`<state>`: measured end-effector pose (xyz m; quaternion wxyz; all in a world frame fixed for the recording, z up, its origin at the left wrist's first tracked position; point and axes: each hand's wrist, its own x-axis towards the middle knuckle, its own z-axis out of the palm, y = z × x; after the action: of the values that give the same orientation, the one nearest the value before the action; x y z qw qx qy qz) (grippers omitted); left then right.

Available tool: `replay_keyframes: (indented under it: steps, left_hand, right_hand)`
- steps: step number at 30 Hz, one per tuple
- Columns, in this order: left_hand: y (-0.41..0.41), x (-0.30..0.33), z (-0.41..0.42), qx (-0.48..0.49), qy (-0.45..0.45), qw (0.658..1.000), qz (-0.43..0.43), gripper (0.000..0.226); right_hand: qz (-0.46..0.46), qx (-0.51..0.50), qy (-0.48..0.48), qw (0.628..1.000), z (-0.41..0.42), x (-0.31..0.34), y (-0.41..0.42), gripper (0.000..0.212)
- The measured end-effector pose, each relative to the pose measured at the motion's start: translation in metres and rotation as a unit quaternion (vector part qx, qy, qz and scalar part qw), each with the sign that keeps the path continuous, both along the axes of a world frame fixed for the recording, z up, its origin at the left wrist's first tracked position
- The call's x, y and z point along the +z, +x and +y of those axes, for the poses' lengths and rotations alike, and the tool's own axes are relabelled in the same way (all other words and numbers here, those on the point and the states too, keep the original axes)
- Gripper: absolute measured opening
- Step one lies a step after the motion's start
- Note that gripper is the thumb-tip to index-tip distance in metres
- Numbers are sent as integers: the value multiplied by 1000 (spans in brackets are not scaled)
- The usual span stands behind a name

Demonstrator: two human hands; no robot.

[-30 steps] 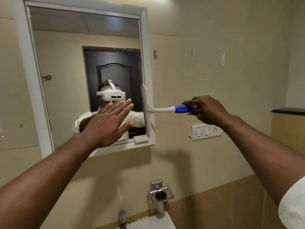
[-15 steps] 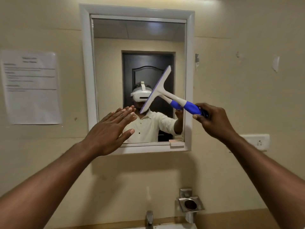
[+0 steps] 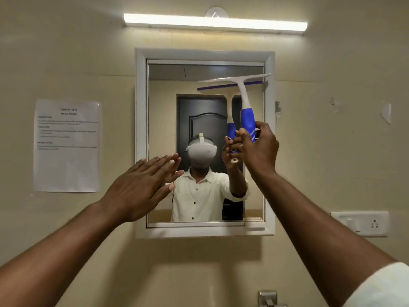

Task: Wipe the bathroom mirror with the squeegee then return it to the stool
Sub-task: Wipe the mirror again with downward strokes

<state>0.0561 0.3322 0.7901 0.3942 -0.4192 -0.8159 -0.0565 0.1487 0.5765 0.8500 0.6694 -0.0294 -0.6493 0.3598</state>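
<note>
A white-framed mirror (image 3: 141, 134) hangs on the beige wall straight ahead. My right hand (image 3: 259, 149) grips the blue handle of a white squeegee (image 3: 244, 96), held upright. Its blade lies nearly level across the upper right of the glass; whether it touches the glass I cannot tell. My left hand (image 3: 141, 187) is flat with fingers spread over the mirror's lower left edge, holding nothing. The stool is out of view.
A tube light (image 3: 214, 22) runs above the mirror. A printed paper sheet (image 3: 66, 145) is stuck to the wall on the left. A switch and socket plate (image 3: 363, 223) sits low right. A metal fitting (image 3: 267, 299) pokes up at the bottom edge.
The squeegee swung from sideways at the mirror's right edge to upright, with its blade level near the top. My view shifted to centre on the mirror. My left hand stayed spread.
</note>
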Motion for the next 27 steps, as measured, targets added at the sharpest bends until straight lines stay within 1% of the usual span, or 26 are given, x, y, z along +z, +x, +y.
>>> replay_keyframes:
  steps: [4, 8, 12, 17, 27]
  left_hand:
    - [0, 33, 11, 2, 25, 999, 40, 64]
    - [1, 48, 18, 5, 35, 998, 57, 66]
    - [0, 45, 21, -6, 33, 998, 62, 67]
    - [-5, 37, 17, -13, 26, 998, 58, 68]
    - [-11, 33, 9, -17, 33, 998, 45, 64]
  right_hand:
    - [26, 15, -29, 999, -9, 28, -9, 35]
    - [19, 5, -24, 1000, -11, 40, -12, 37]
    - [9, 0, -8, 1000, -9, 44, -14, 39]
    - [6, 11, -13, 1000, -9, 46, -17, 41]
    - [-13, 46, -50, 998, -12, 52, -21, 38]
